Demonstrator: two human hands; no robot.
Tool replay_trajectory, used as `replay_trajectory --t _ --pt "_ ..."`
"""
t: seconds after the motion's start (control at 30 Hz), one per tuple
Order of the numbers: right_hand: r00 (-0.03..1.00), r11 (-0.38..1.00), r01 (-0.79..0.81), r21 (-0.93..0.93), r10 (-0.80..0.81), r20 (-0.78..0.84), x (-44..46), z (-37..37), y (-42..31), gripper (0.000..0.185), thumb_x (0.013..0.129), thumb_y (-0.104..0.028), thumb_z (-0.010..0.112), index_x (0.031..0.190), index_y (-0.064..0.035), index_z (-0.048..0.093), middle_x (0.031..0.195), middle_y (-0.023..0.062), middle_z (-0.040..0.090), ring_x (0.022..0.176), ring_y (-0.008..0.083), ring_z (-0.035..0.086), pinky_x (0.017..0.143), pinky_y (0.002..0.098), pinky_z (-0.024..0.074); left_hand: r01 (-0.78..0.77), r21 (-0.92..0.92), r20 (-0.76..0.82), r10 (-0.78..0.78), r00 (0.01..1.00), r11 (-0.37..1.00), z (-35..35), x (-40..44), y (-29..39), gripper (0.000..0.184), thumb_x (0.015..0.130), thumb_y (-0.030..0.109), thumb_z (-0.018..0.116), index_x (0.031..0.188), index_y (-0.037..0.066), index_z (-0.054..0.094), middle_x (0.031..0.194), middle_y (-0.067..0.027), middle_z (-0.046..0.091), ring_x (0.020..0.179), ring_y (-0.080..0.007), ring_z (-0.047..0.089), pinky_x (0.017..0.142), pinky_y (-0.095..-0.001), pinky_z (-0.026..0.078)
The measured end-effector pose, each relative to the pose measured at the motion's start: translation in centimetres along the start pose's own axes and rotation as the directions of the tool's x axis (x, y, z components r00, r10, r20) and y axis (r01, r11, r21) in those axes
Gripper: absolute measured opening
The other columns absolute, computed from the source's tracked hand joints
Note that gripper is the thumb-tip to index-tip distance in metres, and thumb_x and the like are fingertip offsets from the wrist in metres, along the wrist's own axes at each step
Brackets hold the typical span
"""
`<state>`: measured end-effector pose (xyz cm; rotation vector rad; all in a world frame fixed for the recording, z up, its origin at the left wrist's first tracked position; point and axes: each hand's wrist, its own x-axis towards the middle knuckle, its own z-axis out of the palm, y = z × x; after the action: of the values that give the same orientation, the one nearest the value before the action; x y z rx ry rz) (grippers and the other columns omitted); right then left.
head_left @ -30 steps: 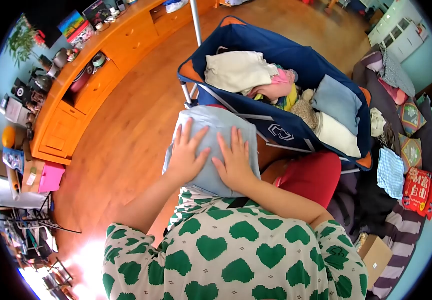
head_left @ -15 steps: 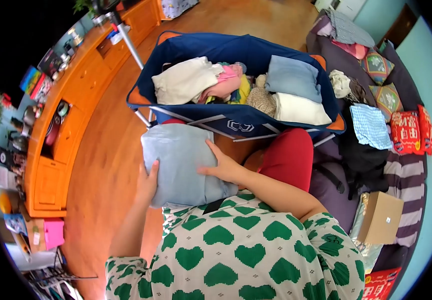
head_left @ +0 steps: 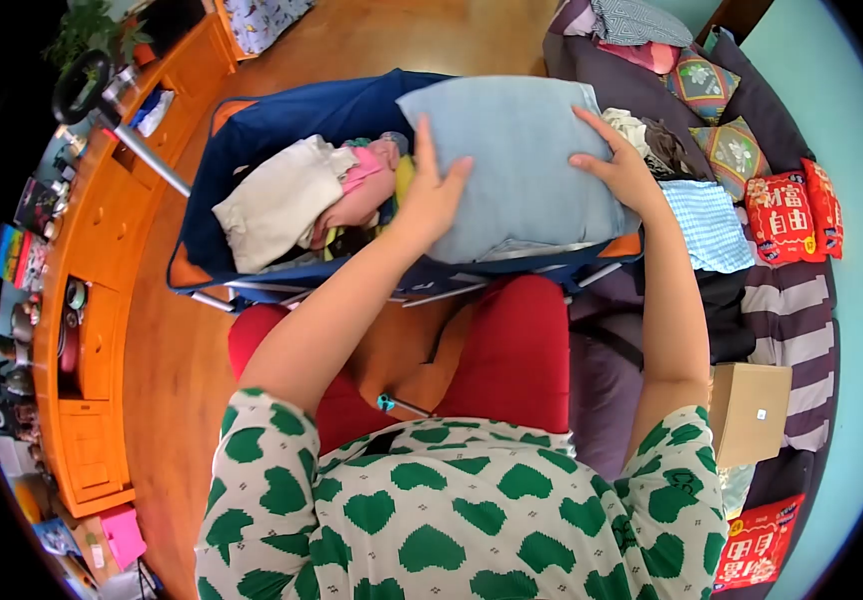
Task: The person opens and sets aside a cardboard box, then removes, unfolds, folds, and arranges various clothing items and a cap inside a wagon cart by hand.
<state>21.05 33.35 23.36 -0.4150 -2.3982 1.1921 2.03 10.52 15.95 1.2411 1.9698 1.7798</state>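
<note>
A folded pair of light blue jeans (head_left: 522, 150) is held flat over the right end of a navy folding wagon (head_left: 352, 105). My left hand (head_left: 437, 190) grips the jeans' left side, thumb on top. On the opposite side, my right hand (head_left: 620, 170) holds the edge with its fingers and thumb spread over the cloth. The jeans hide that end of the wagon, so I cannot tell whether they touch what lies beneath. In the wagon's left part are a cream garment (head_left: 282, 205) and a pink garment (head_left: 364, 195), bunched together.
A purple-grey sofa on the right bears a blue checked cloth (head_left: 704, 225), red cushions (head_left: 782, 218), patterned cushions and a cardboard box (head_left: 752, 412). Along the left runs an orange wooden cabinet (head_left: 102, 330). The wagon's handle (head_left: 82, 85) sticks out at upper left.
The jeans have gone from my lap up and forward over the wagon's right end, both hands moving with them. The folded clothes there are now covered. The view has shifted slightly.
</note>
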Motion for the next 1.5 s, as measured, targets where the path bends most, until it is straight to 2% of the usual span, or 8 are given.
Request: replay_trajectory --t 0.17,0.33,0.43,0.73,0.97,1.13,1.27,1.5 --pt "0.864 0.671 -0.267 -0.692 0.485 0.137 0.1 -1.6 14.3 0.079 0.077 -0.01 0.083 0.148 -0.0184 0.049 0.147 0.0223 0.051 0.128 0.0355 0.055 0.107 0.0395 0.0442 0.098 0.317 0.594 -0.278 0.755 0.943 8.9 3.1 -13.3 0.118 0.087 0.031 0.078 0.161 0.011 -0.011 0.159 -0.0338 0.025 0.145 -0.0404 0.036 0.116 -0.0383 0.033" --pt "0.995 -0.089 0.086 -0.992 -0.037 0.089 -1.3 4.2 16.2 0.047 0.091 -0.017 0.059 0.139 -0.0134 0.058 0.131 0.0261 0.06 0.111 0.0317 0.066 0.085 0.0428 0.0549 -0.031 0.755 0.613 -0.688 0.387 0.655 10.6 3.0 -8.1 0.133 0.074 0.057 0.085 0.163 0.013 -0.005 0.152 -0.0342 0.036 0.13 -0.0428 0.053 0.11 -0.0395 0.041" --pt "0.84 0.208 -0.105 -0.973 0.541 0.025 -0.2 5.7 12.4 0.039 0.089 -0.014 0.061 0.128 -0.0107 0.062 0.12 0.0243 0.066 0.103 0.034 0.07 0.08 0.0417 0.0569 -0.206 0.855 0.502 -0.661 0.557 0.476 10.0 3.3 -4.9 0.138 0.064 0.066 0.086 0.163 0.014 0.007 0.152 -0.0315 0.036 0.13 -0.0426 0.051 0.107 -0.0486 0.043" --pt "0.671 0.415 -0.347 -0.841 0.736 0.086 0.5 5.1 21.0 0.093 0.062 -0.003 0.089 0.138 -0.0066 0.037 0.142 0.0267 0.049 0.124 0.0458 0.058 0.097 0.0484 0.0553 -0.435 0.767 0.614 -0.343 0.711 0.471 15.8 3.9 -8.4 0.128 0.055 0.074 0.083 0.16 0.044 0.017 0.166 -0.0257 0.005 0.149 -0.0559 0.007 0.109 -0.0747 0.024" --pt "0.693 0.284 -0.302 -0.91 0.721 -0.005 1.2 6.6 21.0 0.063 0.072 -0.006 0.081 0.127 -0.0009 0.051 0.127 0.0244 0.063 0.116 0.0414 0.064 0.094 0.045 0.0561 -0.433 0.803 0.592 -0.462 0.661 0.41 16.1 3.9 -7.2 0.127 0.06 0.076 0.079 0.162 0.042 0.012 0.168 -0.0234 -0.002 0.151 -0.0544 0.001 0.11 -0.0742 0.024" --pt "0.909 0.218 0.076 -0.973 0.386 0.158 1.4 7.9 16.3 0.03 0.09 -0.021 0.063 0.118 -0.008 0.063 0.108 0.0184 0.071 0.104 0.0378 0.069 0.082 0.0483 0.0565 -0.454 0.46 0.815 -0.161 0.556 0.763 8.6 3.4 -7.3 0.069 0.083 0.048 0.076 0.142 0.018 0.057 0.146 -0.0183 0.052 0.129 -0.0401 0.053 0.104 -0.0498 0.046" --pt "0.979 0.767 0.127 -0.629 0.004 0.202 4.1 13.2 7.7 0.028 0.091 -0.015 0.063 0.117 -0.0125 0.069 0.104 0.0184 0.072 0.098 0.0383 0.068 0.086 0.0473 0.0546 -0.092 0.329 0.616 -0.139 0.775 0.94 -5.7 2.2 -5.7 0.05 0.094 0.022 0.067 0.142 0.013 0.056 0.124 -0.0194 0.066 0.112 -0.0344 0.064 0.095 -0.0387 0.051" --pt "0.853 0.888 0.197 -0.416 0.054 0.519 9.3 25.7 6.4 0.03 0.089 -0.014 0.065 0.118 -0.0118 0.07 0.106 0.0191 0.072 0.101 0.039 0.067 0.088 0.0468 0.0533 0.324 0.06 -0.43 -0.268 0.862 0.944 -23.4 -0.7 -12.3 0.028 0.103 0.021 0.055 0.126 0.009 0.066 0.11 -0.0032 0.07 0.101 -0.0162 0.064 0.089 -0.0293 0.047"
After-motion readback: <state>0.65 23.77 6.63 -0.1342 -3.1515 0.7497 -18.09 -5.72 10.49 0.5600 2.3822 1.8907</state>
